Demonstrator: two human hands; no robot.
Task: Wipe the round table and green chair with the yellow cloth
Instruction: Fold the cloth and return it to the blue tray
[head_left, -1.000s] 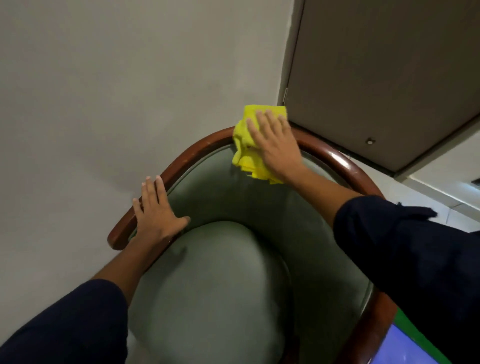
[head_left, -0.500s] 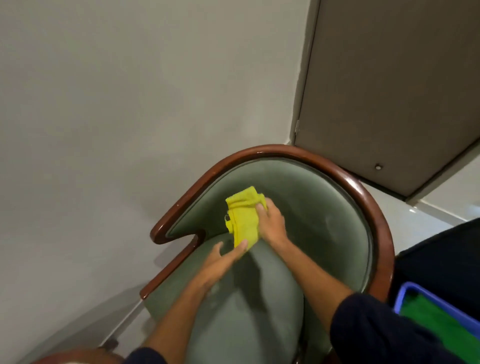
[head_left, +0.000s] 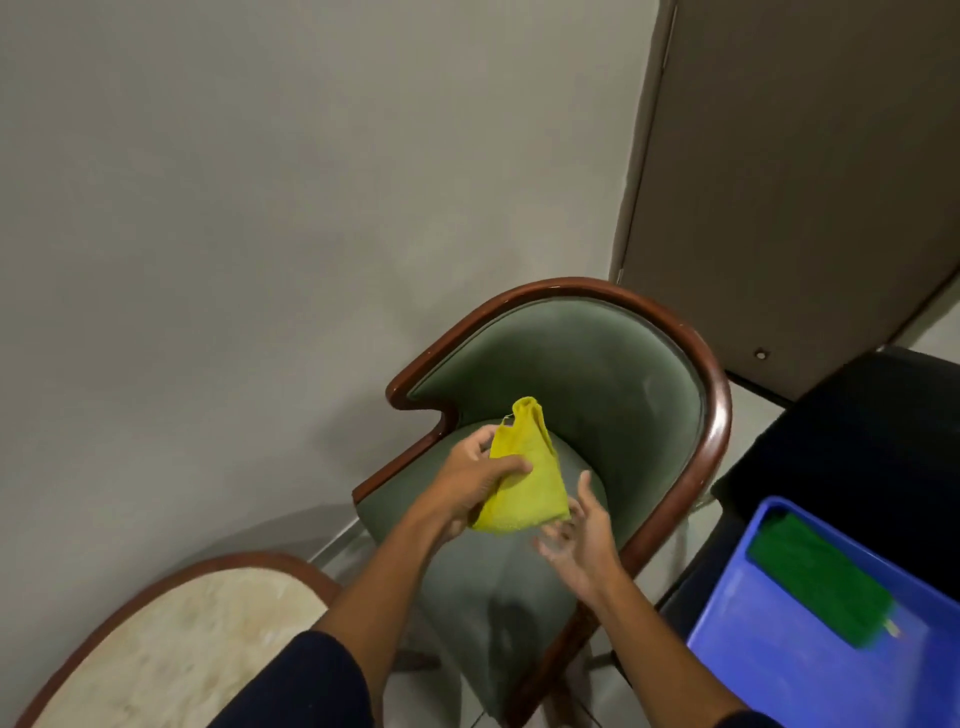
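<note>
The green chair with a curved brown wooden rim stands against the wall, seat facing me. Above its seat, my left hand grips the yellow cloth, which hangs loosely folded from my fingers. My right hand is just right of the cloth's lower corner, palm up and fingers spread, holding nothing. The round table, pale marbled top with a brown rim, shows at the lower left.
A grey wall is behind the chair, and a door is at the upper right. A blue bin holding a green cloth sits at the lower right, beside something black.
The cloth has passed from my right hand to my left and lifted off the chair's backrest. My right hand let go and opened. The view pulled back, bringing the table into sight.
</note>
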